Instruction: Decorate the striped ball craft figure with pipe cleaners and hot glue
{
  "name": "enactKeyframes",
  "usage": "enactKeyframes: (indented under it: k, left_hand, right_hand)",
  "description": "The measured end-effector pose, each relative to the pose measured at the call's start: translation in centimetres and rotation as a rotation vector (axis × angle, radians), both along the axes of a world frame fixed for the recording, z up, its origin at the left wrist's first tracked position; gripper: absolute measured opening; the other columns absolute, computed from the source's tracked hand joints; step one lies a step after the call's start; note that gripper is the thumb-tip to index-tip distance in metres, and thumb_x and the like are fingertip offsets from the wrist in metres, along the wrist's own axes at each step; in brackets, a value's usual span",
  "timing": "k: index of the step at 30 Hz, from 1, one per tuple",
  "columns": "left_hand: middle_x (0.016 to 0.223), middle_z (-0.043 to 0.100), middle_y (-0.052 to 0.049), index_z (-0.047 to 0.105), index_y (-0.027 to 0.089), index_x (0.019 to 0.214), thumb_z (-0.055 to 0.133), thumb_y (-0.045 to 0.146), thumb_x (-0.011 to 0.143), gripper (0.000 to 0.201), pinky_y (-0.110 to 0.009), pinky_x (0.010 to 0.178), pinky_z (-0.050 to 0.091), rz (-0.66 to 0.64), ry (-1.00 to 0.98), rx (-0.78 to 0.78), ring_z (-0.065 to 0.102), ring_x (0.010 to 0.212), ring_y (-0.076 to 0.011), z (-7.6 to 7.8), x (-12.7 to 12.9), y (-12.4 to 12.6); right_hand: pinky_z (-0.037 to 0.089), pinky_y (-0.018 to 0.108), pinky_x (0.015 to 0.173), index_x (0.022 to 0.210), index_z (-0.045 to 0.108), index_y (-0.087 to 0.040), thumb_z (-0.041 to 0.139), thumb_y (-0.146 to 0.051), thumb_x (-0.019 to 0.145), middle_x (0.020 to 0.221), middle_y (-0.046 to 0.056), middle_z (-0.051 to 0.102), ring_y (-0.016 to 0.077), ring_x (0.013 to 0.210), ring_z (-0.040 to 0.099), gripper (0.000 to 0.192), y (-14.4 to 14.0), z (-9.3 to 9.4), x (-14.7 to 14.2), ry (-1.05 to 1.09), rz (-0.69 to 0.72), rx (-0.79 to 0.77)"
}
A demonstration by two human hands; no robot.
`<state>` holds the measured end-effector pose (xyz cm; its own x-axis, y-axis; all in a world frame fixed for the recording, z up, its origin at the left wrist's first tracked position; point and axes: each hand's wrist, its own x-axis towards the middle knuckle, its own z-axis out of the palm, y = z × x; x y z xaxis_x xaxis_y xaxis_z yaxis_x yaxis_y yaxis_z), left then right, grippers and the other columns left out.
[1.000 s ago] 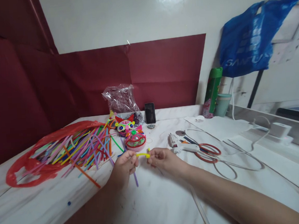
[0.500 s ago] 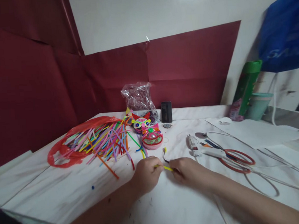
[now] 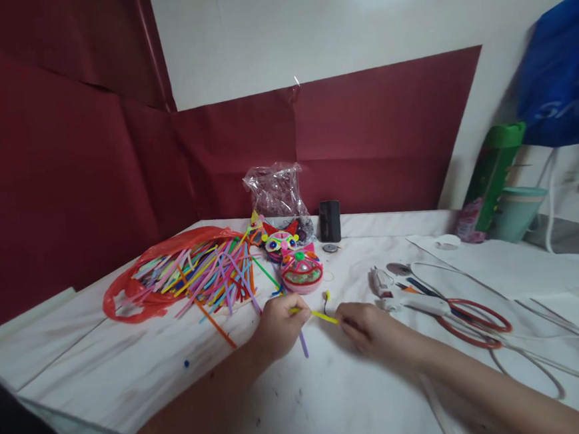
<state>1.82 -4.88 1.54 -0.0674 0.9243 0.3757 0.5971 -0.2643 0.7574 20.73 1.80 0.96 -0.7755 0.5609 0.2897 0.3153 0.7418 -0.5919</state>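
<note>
A yellow pipe cleaner (image 3: 323,317) stretches between my two hands above the front of the table. My left hand (image 3: 280,323) is closed, pinching its left end between thumb and finger. My right hand (image 3: 366,328) is closed round its other end. Below my left hand a purple pipe cleaner (image 3: 303,344) sticks out; where its upper part goes is hidden. Just behind my right hand stands a small dark stem with a yellow tip (image 3: 326,296). Beyond my hands sits a pink lion-like head (image 3: 302,273) with a red-rimmed mouth, and a second horned one (image 3: 281,241) behind it.
At left a red plastic bag (image 3: 113,304) spills many coloured pipe cleaners (image 3: 208,270). Red-handled scissors (image 3: 480,315), a white glue gun (image 3: 382,282) and loose cables lie right. A clear bag (image 3: 275,191), a black box (image 3: 330,220) and a green can (image 3: 496,167) stand farther back.
My hands have drawn slightly apart, showing more of the yellow pipe cleaner between them. The purple pipe cleaner now shows below my left hand. The whole view has shifted a little.
</note>
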Motion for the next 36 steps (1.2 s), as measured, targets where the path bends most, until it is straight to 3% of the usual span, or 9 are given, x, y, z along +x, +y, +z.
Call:
enactKeyframes:
  k: [2,4,10,14,20,22,28,32,36]
  left_hand:
    - [0.059,0.052,0.001,0.054,0.016,0.059,0.05,0.019,0.071,0.013,-0.023,0.059,0.034,-0.025,0.113,0.011,0.048,0.062,-0.0123,0.2,-0.1,-0.1]
    - [0.06,0.054,0.001,0.055,0.017,0.06,0.049,0.018,0.071,0.013,-0.023,0.06,0.034,-0.041,0.181,0.006,0.05,0.063,-0.0129,0.3,-0.3,-0.2]
    - [0.055,0.049,0.003,0.052,0.017,0.058,0.046,0.02,0.073,0.016,-0.022,0.053,0.031,0.017,0.196,-0.055,0.046,0.055,-0.0114,0.5,-0.5,0.0]
    - [0.053,0.046,0.004,0.052,0.018,0.064,0.046,0.023,0.076,0.014,-0.021,0.048,0.03,-0.063,0.155,-0.134,0.044,0.05,-0.0107,0.2,0.3,-0.3]
    - [0.06,0.052,0.001,0.051,0.018,0.061,0.044,0.019,0.078,0.019,-0.025,0.062,0.034,-0.163,0.331,0.025,0.05,0.065,-0.0141,-0.3,0.8,-0.5]
    - [0.061,0.052,0.001,0.052,0.018,0.062,0.044,0.02,0.079,0.019,-0.025,0.063,0.034,-0.162,0.333,0.026,0.05,0.065,-0.0143,-0.2,0.6,-0.4]
    - [0.059,0.047,0.003,0.049,0.018,0.065,0.044,0.03,0.08,0.02,-0.024,0.057,0.034,-0.004,-0.018,-0.037,0.044,0.059,-0.0123,0.7,0.1,0.0]
    - [0.059,0.047,0.004,0.05,0.018,0.065,0.045,0.032,0.079,0.02,-0.023,0.057,0.034,-0.067,-0.06,-0.067,0.044,0.058,-0.0119,0.4,0.2,0.2]
    - [0.058,0.047,0.004,0.053,0.018,0.068,0.047,0.032,0.08,0.02,-0.023,0.056,0.034,-0.07,0.004,-0.055,0.044,0.057,-0.0118,0.1,0.2,0.0]
  right_hand:
    - [0.027,0.024,0.053,0.063,0.044,-0.018,0.045,-0.017,0.075,0.061,-0.001,0.046,0.0102,0.054,0.036,0.012,0.2,-0.2,0.3,-0.138,0.068,0.117]
    - [0.024,0.023,0.051,0.061,0.041,-0.018,0.046,-0.014,0.07,0.059,-0.002,0.044,0.0093,0.052,0.034,0.011,0.4,-0.2,0.4,-0.181,0.063,0.103]
    - [0.031,0.02,0.051,0.07,0.04,-0.019,0.036,-0.027,0.083,0.059,-0.005,0.04,0.0093,0.053,0.036,0.016,0.5,0.3,-0.1,0.171,-0.064,-0.3]
    - [0.03,0.02,0.051,0.068,0.042,-0.019,0.041,-0.021,0.08,0.058,-0.005,0.039,0.009,0.054,0.035,0.013,0.4,0.1,-0.2,0.15,-0.083,-0.181]
    - [0.026,0.02,0.05,0.059,0.044,-0.017,0.046,-0.003,0.066,0.057,-0.005,0.041,0.0071,0.053,0.035,0.015,-0.4,0.8,0.3,-0.107,0.161,0.048]
    - [0.026,0.019,0.049,0.06,0.046,-0.016,0.047,-0.005,0.067,0.056,-0.005,0.041,0.0065,0.052,0.035,0.014,-0.1,0.7,0.4,-0.088,0.156,-0.044]
    - [0.03,0.018,0.045,0.079,0.057,-0.015,0.056,-0.023,0.073,0.057,-0.005,0.048,0.0068,0.048,0.039,0.011,1.2,-0.8,-0.5,0.272,-0.012,-0.506]
    - [0.032,0.019,0.049,0.073,0.056,-0.015,0.059,-0.033,0.072,0.059,-0.003,0.053,0.0074,0.051,0.042,0.018,0.3,-0.6,-1.4,0.381,-0.03,-0.57]
    - [0.029,0.019,0.048,0.065,0.054,-0.016,0.056,-0.031,0.073,0.055,-0.005,0.048,0.0066,0.051,0.039,0.018,-0.7,0.0,-1.3,0.365,-0.043,-0.475]
